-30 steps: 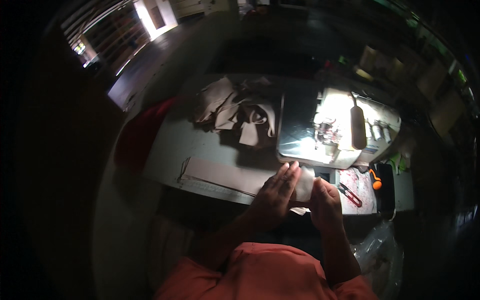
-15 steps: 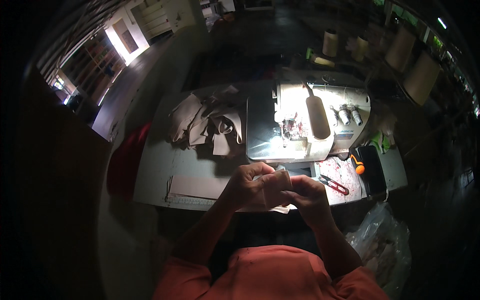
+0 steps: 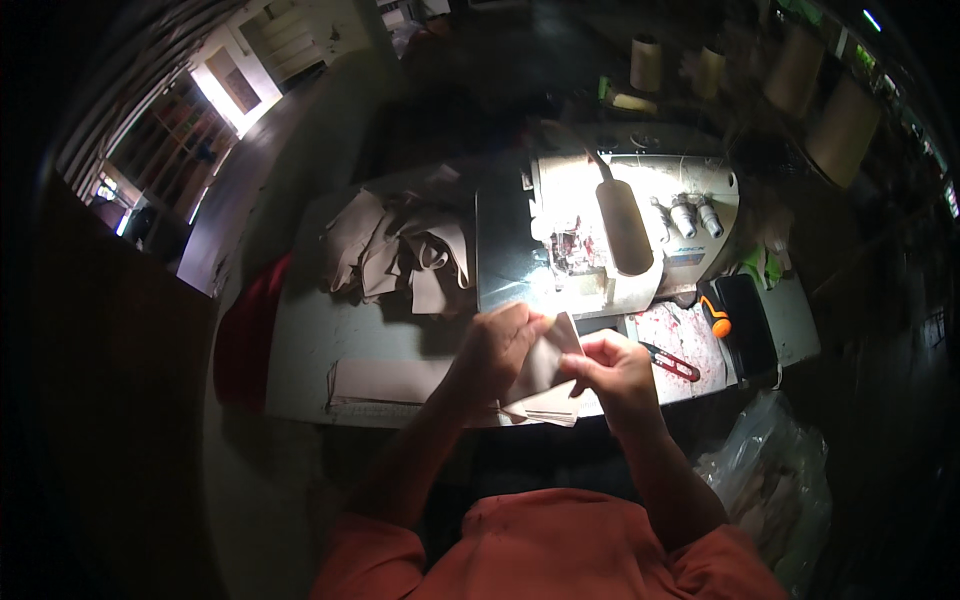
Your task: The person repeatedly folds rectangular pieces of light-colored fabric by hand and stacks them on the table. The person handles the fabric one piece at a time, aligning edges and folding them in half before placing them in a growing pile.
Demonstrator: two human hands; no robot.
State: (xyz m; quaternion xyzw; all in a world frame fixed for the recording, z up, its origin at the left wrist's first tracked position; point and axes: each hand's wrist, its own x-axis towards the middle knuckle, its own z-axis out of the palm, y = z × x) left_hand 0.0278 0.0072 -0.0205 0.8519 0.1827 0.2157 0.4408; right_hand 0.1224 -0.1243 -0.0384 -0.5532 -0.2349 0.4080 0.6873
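Now the pale piece (image 3: 543,366) spreads wider than before between my left fingers (image 3: 524,325) and right fingers (image 3: 601,350), both pinching it. Seemingly, I'm unfolding it.

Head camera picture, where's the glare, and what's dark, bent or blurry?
Head view: glare whites out part of the sewing machine; head view: picture corners fall dark; head view: near edge of the table bows; head view: fabric between left hand and right hand looks slightly soft.

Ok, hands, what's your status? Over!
Left hand and right hand: both pinching pale cloth. Cloth stack lies below. Red snips near right hand, not in the way.
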